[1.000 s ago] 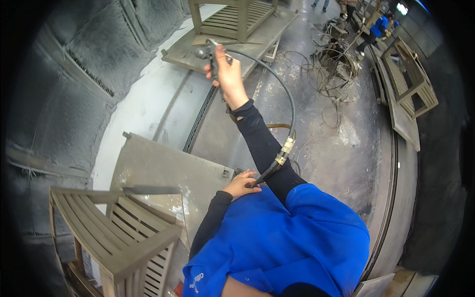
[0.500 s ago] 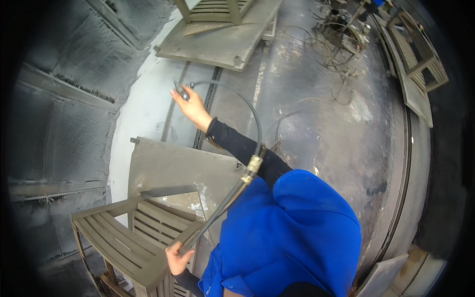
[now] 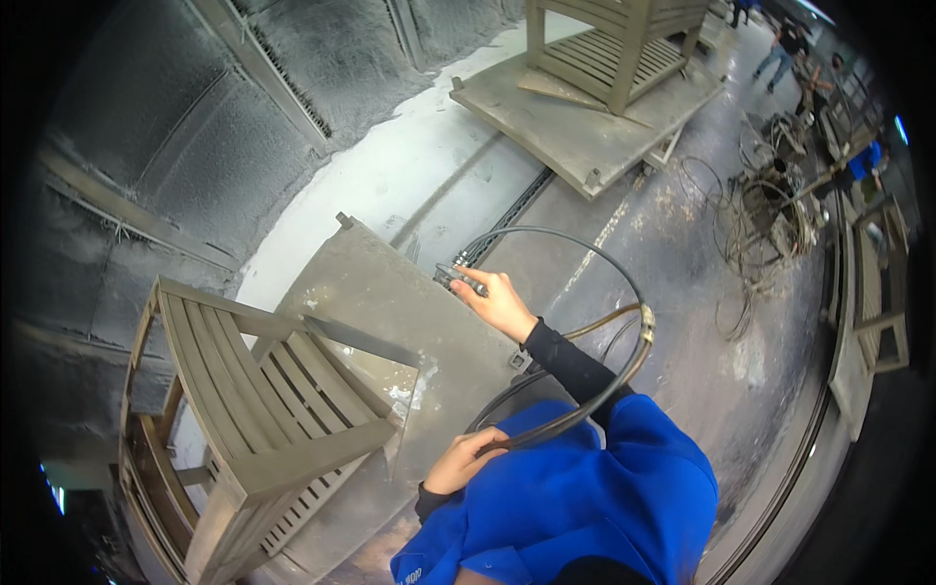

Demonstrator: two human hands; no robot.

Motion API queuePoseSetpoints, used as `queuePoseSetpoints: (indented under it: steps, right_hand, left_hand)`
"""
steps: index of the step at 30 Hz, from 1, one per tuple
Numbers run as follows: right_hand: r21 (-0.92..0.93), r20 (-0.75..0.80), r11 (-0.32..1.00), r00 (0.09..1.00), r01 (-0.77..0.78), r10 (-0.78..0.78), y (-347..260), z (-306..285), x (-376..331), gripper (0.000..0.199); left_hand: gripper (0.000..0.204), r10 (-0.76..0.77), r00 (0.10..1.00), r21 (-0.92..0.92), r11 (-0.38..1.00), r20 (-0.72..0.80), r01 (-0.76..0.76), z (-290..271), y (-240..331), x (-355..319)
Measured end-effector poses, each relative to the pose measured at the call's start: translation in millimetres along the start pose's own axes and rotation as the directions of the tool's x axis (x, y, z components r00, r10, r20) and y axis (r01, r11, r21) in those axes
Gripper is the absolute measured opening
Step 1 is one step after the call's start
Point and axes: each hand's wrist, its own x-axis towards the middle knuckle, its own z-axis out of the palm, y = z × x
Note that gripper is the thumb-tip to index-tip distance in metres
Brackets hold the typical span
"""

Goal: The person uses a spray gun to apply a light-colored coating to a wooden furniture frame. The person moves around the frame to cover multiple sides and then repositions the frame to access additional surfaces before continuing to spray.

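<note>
My right hand (image 3: pixel 499 304) is stretched forward and shut on a small spray gun (image 3: pixel 456 278), held over the grey painted platform (image 3: pixel 390 302). A dark hose (image 3: pixel 595 255) runs from the gun in a wide loop round to my chest. My left hand (image 3: pixel 456 460) grips that hose close to my blue jacket. A brass fitting (image 3: pixel 645 322) sits on the loop at the right. A grey slatted wooden chair (image 3: pixel 263 400) stands tilted on the platform to the left of both hands.
A second slatted chair (image 3: pixel 614 44) rests on another platform (image 3: pixel 575 127) farther ahead. Floor rails (image 3: pixel 522 200) run between them. Tangled cables (image 3: pixel 770 214) lie on the floor at right, with framed panels (image 3: pixel 877 312) and other people beyond. Dark coated booth walls (image 3: pixel 195 127) rise at left.
My right hand with the gun has drawn back toward me and lower over the near platform. My left hand has come in from beside the chair to my chest, still on the hose.
</note>
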Motion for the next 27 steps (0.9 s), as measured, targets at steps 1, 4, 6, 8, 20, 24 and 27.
queuePoseSetpoints:
  steps: [1,4,6,8,20,24,27]
  right_hand:
    - [-0.03,0.001,0.999,1.0,0.023,-0.023,3.5,-5.6,-0.1,0.054]
    - [0.025,-0.108,0.996,0.991,0.083,-0.08,15.7,-24.9,20.4,0.051]
    - [0.083,-0.159,0.994,0.986,0.073,-0.059,26.0,-41.9,43.4,0.05]
    - [0.181,-0.114,0.982,0.991,-0.052,0.074,36.9,-68.2,69.8,0.05]
    - [0.245,-0.089,0.969,0.996,0.012,0.01,93.0,-111.6,144.2,0.045]
    - [0.216,0.132,0.948,0.969,-0.235,0.21,90.8,-74.2,141.1,0.047]
    - [0.304,0.286,0.915,0.942,-0.264,0.177,68.5,-33.3,144.4,0.059]
  left_hand:
    - [0.022,-0.01,1.0,-0.022,1.0,0.02,0.011,3.2,-1.3,6.0]
    - [0.022,0.01,0.997,-0.011,1.0,0.081,-0.009,10.4,-1.8,27.0]
    - [0.021,-0.007,0.997,-0.017,1.0,0.08,0.008,12.4,0.7,53.0]
    - [0.02,-0.001,0.997,-0.023,1.0,0.074,0.003,14.8,6.1,82.7]
    - [0.025,-0.005,0.993,0.049,0.999,-0.116,0.011,36.8,23.9,176.0]
    - [0.025,-0.01,0.97,0.03,0.999,-0.244,0.017,46.8,28.5,167.1]
    - [0.025,-0.037,0.953,0.038,0.998,-0.301,0.051,47.5,33.1,163.3]
